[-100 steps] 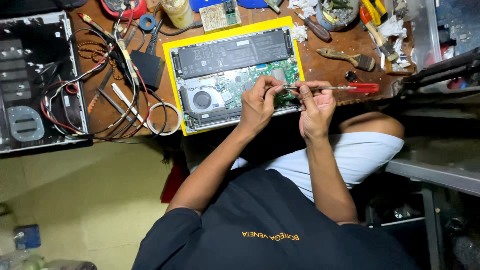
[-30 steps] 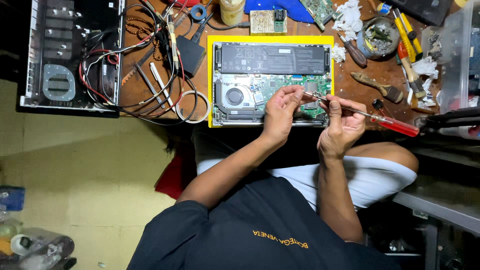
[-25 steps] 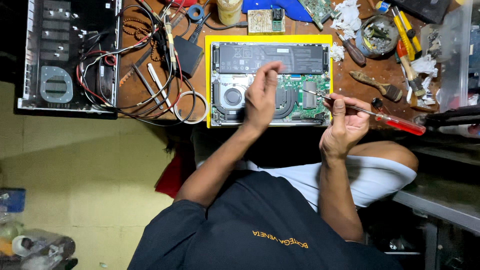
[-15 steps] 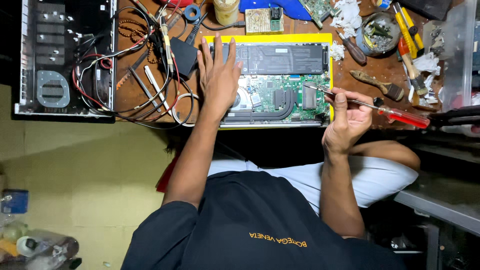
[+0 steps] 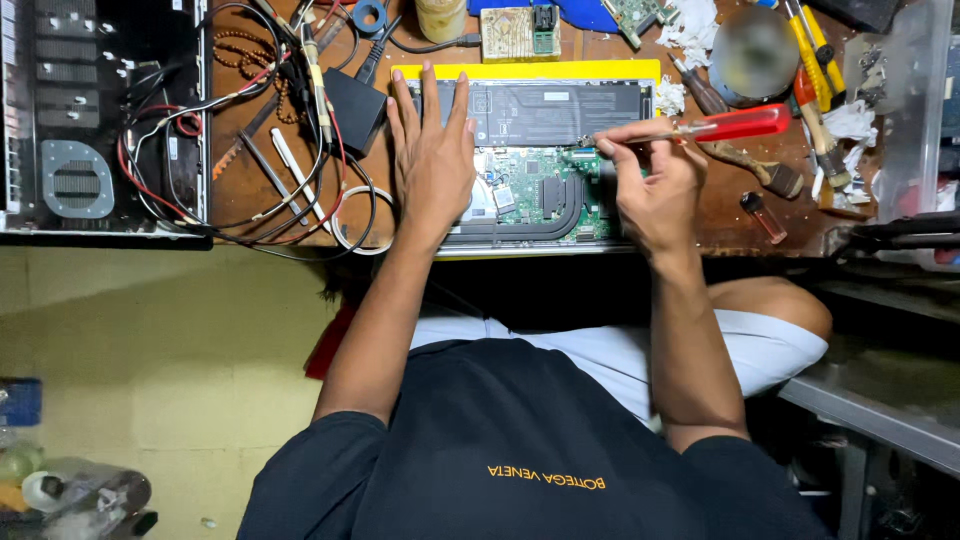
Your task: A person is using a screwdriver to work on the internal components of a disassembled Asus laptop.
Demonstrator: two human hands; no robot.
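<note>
Left hand [image 5: 432,160] flat, empty, steadying the opened laptop [image 5: 545,150]; right hand [image 5: 655,185] grasps the red-handled screwdriver [image 5: 690,128], tip seemingly on a screw; next, careful turning.

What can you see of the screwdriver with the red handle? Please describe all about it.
The screwdriver has a clear red handle that looks like plastic and a thin metal shaft. It lies almost level, with the handle toward the brush and the tip over the green board of the opened laptop. The right hand holds it by the shaft, fingers pinched close to the tip. Whether the tip touches a screw cannot be told. The left hand rests flat on the laptop, apart from the tool.
</note>
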